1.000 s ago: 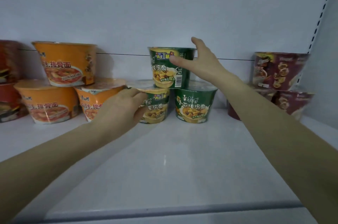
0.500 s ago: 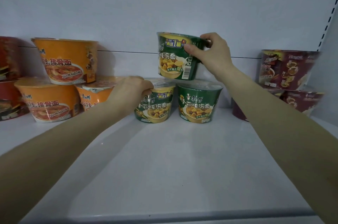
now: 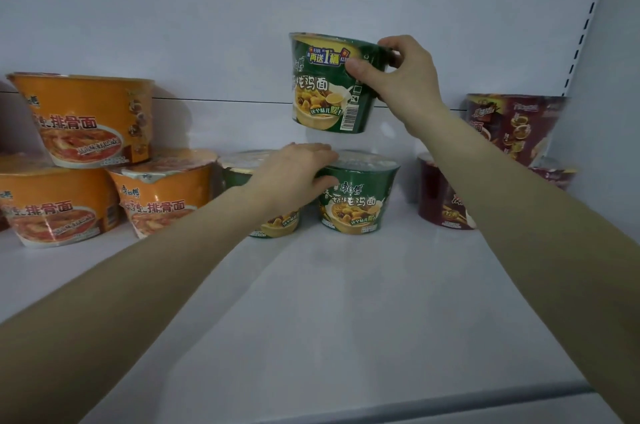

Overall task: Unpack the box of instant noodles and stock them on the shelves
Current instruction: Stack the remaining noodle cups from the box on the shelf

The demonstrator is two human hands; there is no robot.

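My right hand grips a green instant-noodle bowl by its upper right rim and holds it in the air, slightly tilted, above two more green bowls on the white shelf. My left hand reaches across the lower left green bowl and hides most of it. Its fingers lie on the lid of the lower right green bowl and its thumb presses that bowl's front, pinching the rim.
Three orange noodle bowls stand at the left, one stacked on two. Dark red bowls are stacked at the right against the slotted upright. The shelf's front half is bare down to its edge.
My right hand closed on the top green bowl and lifted it off the two below. My left hand slid right from the lower left bowl's rim to the lower right bowl.
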